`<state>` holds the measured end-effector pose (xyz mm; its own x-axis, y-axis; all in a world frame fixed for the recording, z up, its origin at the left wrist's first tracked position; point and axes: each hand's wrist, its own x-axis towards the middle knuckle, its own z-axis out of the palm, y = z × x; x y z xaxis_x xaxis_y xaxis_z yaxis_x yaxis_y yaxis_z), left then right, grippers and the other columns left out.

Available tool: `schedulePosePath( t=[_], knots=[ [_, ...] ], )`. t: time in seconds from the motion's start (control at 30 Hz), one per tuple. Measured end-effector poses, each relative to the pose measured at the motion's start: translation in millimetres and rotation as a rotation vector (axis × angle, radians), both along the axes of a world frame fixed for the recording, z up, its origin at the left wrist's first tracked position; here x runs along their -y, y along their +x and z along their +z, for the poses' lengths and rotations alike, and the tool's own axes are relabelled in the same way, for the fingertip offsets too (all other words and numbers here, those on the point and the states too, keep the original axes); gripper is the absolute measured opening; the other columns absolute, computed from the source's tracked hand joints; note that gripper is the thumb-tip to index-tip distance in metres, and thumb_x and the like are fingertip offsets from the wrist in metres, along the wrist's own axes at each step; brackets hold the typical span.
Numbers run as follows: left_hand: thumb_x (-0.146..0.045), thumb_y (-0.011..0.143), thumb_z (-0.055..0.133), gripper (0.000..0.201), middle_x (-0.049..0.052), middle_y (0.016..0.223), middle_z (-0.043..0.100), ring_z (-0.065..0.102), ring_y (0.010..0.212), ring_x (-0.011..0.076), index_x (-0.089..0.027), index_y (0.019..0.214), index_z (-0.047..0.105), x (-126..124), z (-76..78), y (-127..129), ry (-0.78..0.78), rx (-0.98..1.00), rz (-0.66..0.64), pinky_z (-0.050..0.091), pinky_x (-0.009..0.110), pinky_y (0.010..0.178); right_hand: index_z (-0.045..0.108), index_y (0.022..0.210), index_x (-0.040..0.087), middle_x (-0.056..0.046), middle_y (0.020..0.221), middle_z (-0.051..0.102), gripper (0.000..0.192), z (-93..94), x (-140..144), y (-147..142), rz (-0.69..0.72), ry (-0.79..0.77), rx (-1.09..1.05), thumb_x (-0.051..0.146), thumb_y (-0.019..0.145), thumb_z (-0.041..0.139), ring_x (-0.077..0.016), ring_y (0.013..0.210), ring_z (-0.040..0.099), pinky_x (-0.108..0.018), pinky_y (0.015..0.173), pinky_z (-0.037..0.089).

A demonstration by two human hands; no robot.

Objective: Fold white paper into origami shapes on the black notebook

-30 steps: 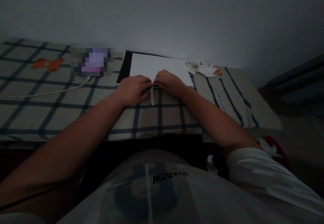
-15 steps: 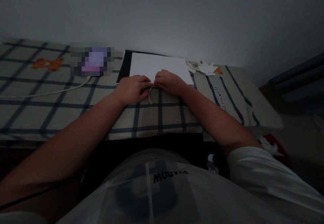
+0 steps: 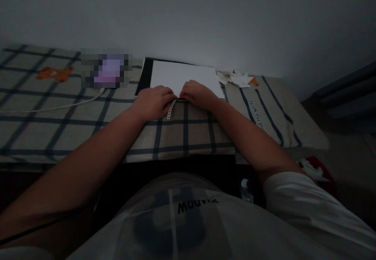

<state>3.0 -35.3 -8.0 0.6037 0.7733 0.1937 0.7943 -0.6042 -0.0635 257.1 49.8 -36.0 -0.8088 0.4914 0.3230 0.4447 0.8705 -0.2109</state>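
Observation:
A narrow white paper strip (image 3: 170, 110) with a row of dark holes hangs between my hands, over the front edge of the white paper sheet (image 3: 182, 73). My left hand (image 3: 154, 102) is closed, its fingertips pinched at the strip's upper end. My right hand (image 3: 196, 94) is closed too, pinching at the same spot from the other side. The fingertips of both hands nearly meet, and they hide the strip's top. Under the sheet lies a black-covered pad or notebook (image 3: 145, 77), its back edge near the wall.
A checked cloth (image 3: 199, 134) covers the table. To the left are a blurred-out phone (image 3: 108, 71) on a white cable (image 3: 73, 105) and an orange cut-out shape (image 3: 55, 74). Torn white paper scraps (image 3: 239, 79) lie to the right of the sheet, against the wall.
The strip's loose end has swung slightly left and turned flat, so its holes show now. My hands have stayed almost in place.

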Motion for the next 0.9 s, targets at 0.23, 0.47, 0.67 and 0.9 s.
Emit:
schedulePosePath(
  t=[0.23,0.47,0.67,0.9],
  knots=[
    [-0.036,0.108,0.049,0.053,0.017,0.139,0.083,0.075,0.135,0.04,-0.02,0.143,0.085,-4,-5.0,-1,0.025,0.057,-0.022,0.064,0.055,0.105,0.079,0.111,0.017,-0.015,0.116,0.075,0.031,-2.5,2,-6,-0.037,0.081,0.0,0.019,0.116,0.048,-0.0297,0.116,0.06,-0.045,0.107,0.051],
    [-0.034,0.106,0.051,0.053,0.017,0.138,0.084,0.077,0.133,0.0404,-0.017,0.143,0.085,-9,-9.3,-4,0.029,0.06,-0.052,0.063,0.056,0.106,0.079,0.112,0.018,-0.013,0.113,0.074,0.027,-7.0,-7,-4,0.036,0.054,-0.026,0.021,0.116,0.052,-0.0285,0.111,0.059,-0.044,0.105,0.049],
    [-0.036,0.11,0.048,0.053,0.013,0.143,0.083,0.077,0.132,0.0366,-0.021,0.148,0.083,-8,-9.2,-4,0.026,0.041,-0.006,0.063,0.05,0.103,0.08,0.111,0.018,-0.013,0.115,0.072,0.031,-6.5,-5,-5,0.026,0.082,0.007,0.02,0.117,0.049,-0.0288,0.113,0.058,-0.044,0.104,0.047],
    [-0.036,0.111,0.05,0.05,0.009,0.144,0.083,0.077,0.132,0.0339,-0.027,0.149,0.081,-8,-11.4,-5,0.058,0.021,0.006,0.062,0.045,0.096,0.082,0.112,0.016,-0.015,0.119,0.074,0.033,-4.1,-1,2,0.041,0.119,0.026,0.02,0.116,0.049,-0.0306,0.114,0.059,-0.046,0.103,0.049]
  ],
)
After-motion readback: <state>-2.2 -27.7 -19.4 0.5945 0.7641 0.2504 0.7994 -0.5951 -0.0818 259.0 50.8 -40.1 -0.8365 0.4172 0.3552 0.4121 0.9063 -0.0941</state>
